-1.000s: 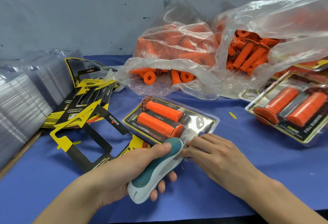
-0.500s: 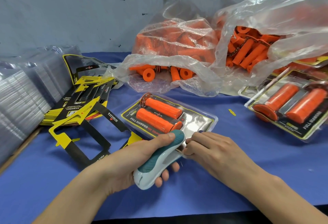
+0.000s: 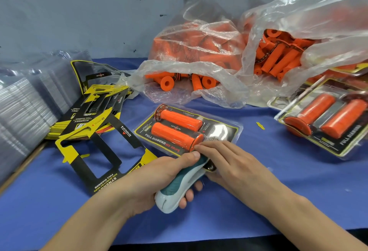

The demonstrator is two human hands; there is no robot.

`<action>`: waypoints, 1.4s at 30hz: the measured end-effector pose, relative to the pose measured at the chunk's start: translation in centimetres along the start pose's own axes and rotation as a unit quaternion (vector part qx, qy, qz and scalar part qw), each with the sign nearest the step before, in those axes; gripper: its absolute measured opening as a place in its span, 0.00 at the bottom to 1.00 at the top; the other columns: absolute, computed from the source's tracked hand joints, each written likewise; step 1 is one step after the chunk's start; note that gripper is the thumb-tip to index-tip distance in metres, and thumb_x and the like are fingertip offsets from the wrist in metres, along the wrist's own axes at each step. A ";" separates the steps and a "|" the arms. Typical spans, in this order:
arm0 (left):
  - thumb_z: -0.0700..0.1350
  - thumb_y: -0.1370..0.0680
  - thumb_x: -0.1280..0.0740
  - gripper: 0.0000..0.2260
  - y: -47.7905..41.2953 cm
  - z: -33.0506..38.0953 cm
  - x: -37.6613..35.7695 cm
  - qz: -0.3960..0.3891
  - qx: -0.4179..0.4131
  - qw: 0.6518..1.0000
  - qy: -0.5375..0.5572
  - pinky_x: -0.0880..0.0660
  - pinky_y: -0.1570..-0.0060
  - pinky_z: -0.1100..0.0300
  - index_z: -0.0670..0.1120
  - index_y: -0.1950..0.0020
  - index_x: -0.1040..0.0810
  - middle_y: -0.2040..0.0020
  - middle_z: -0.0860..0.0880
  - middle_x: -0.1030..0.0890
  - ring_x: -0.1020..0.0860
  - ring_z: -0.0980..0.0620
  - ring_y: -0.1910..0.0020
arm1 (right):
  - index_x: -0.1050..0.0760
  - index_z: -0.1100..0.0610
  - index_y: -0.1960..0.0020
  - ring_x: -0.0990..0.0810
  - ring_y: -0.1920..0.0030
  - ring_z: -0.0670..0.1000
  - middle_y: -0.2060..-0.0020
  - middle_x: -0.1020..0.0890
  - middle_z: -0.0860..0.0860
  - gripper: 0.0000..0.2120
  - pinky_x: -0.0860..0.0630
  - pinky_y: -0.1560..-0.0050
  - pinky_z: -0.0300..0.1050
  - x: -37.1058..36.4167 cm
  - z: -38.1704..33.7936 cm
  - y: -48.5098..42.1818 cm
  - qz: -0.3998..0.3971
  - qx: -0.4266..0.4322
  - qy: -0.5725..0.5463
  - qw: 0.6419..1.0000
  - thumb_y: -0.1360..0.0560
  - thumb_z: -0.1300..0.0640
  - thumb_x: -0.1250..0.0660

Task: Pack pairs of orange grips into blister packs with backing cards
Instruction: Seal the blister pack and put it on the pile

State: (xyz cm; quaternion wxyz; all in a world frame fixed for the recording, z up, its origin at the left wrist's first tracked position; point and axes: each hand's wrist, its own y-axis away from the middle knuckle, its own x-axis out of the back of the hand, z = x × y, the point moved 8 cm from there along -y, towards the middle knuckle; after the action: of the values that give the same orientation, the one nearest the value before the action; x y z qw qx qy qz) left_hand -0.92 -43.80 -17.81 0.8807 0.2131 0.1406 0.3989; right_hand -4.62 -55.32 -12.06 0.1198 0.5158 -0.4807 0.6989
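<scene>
At the middle of the blue-covered table (image 3: pixel 298 191) lies a clear plastic blister pack (image 3: pixel 219 131) with a black-and-yellow backing card and two orange ribbed rubber grips (image 3: pixel 179 129) seated side by side inside it. The left hand (image 3: pixel 159 179) is curled tight round a teal-and-white handheld stapler (image 3: pixel 179 189), whose nose sits at the pack's near edge. The right hand (image 3: pixel 233 163) lays nearly straight fingers on that edge, pressing it flat and holding nothing. This pack looks filled and is probably being fastened shut. One finished blister pack (image 3: pixel 326 119) of the same kind rests well apart to the right. Much seems left: two crumpled clear plastic bags (image 3: pixel 199 51) behind hold many loose orange grips, a fanned pile of backing cards (image 3: pixel 95 111) waits on the left, and stacked clear blister shells (image 3: pixel 23 107) stand beyond it.
</scene>
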 end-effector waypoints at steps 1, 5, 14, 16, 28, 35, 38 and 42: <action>0.65 0.28 0.31 0.26 0.0 0.1 0.0 0.002 -0.003 1.000 0.002 0.24 0.70 0.60 0.42 0.50 0.16 0.57 0.42 0.17 0.23 0.46 0.67 | 0.25 0.61 0.35 0.20 0.43 0.52 0.42 0.21 0.53 0.21 0.22 0.43 0.47 0.1 0.1 0.0 0.003 -0.004 -0.001 1.000 0.25 0.57 0.27; 0.62 0.26 0.32 0.20 0.0 0.1 -0.1 -0.004 -0.005 1.000 0.006 0.25 0.71 0.60 0.44 0.52 0.15 0.58 0.42 0.18 0.23 0.48 0.70 | 0.22 0.61 0.39 0.19 0.48 0.54 0.48 0.19 0.53 0.20 0.21 0.47 0.47 0.3 0.1 0.0 0.000 -0.016 -0.030 0.999 0.30 0.62 0.24; 0.68 0.30 0.33 0.27 0.6 0.4 0.8 0.002 -0.001 0.998 -0.056 0.22 0.67 0.59 0.45 0.51 0.16 0.57 0.42 0.15 0.20 0.46 0.67 | 0.29 0.57 0.30 0.21 0.44 0.50 0.40 0.23 0.51 0.24 0.26 0.45 0.45 0.2 0.7 0.1 0.005 -0.023 0.028 0.999 0.23 0.52 0.31; 0.70 0.31 0.35 0.27 1.5 0.4 2.4 0.028 0.001 0.987 -0.158 0.23 0.66 0.60 0.46 0.53 0.19 0.60 0.46 0.15 0.19 0.48 0.69 | 0.28 0.56 0.31 0.21 0.48 0.51 0.44 0.22 0.50 0.24 0.24 0.48 0.45 0.0 1.3 0.5 -0.005 -0.031 0.048 0.998 0.24 0.55 0.28; 0.70 0.31 0.33 0.24 7.9 2.0 17.7 0.437 0.018 0.719 -0.540 0.25 0.54 0.52 0.58 0.44 0.32 0.50 0.54 0.22 0.23 0.49 0.52 | 0.21 0.52 0.52 0.21 0.59 0.53 0.53 0.19 0.48 0.11 0.23 0.59 0.46 0.2 1.5 0.4 -0.010 -0.043 0.073 0.996 0.31 0.62 0.25; 0.63 0.25 0.35 0.28 8.3 2.9 16.5 0.486 0.047 0.620 -0.614 0.29 0.43 0.47 0.45 0.35 0.29 0.40 0.44 0.26 0.29 0.40 0.40 | 0.23 0.53 0.55 0.21 0.59 0.53 0.55 0.20 0.48 0.11 0.23 0.58 0.47 0.3 1.6 0.3 -0.006 -0.050 0.075 0.996 0.32 0.62 0.24; 0.53 0.29 0.26 0.23 8.7 4.9 13.5 0.514 -0.063 0.580 -0.629 0.26 0.56 0.42 0.39 0.42 0.23 0.49 0.37 0.24 0.25 0.34 0.51 | 0.23 0.53 0.56 0.21 0.60 0.54 0.56 0.20 0.48 0.10 0.23 0.59 0.47 0.5 1.6 0.2 -0.004 -0.051 0.082 0.995 0.33 0.63 0.25; 0.47 0.27 0.26 0.19 7.1 5.9 10.0 0.478 -0.202 0.627 -0.580 0.26 0.51 0.42 0.41 0.39 0.23 0.47 0.42 0.24 0.25 0.38 0.51 | 0.25 0.54 0.57 0.22 0.60 0.54 0.56 0.21 0.49 0.10 0.24 0.60 0.48 0.4 1.5 0.2 -0.006 -0.051 0.085 0.995 0.32 0.65 0.27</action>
State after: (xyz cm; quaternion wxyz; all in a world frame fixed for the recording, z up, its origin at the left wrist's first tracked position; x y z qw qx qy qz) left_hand 3.44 -33.51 -9.98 0.4866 0.2541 -0.6055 0.5762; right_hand -4.01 -56.79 -11.87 0.1909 0.4508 -0.5004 0.7141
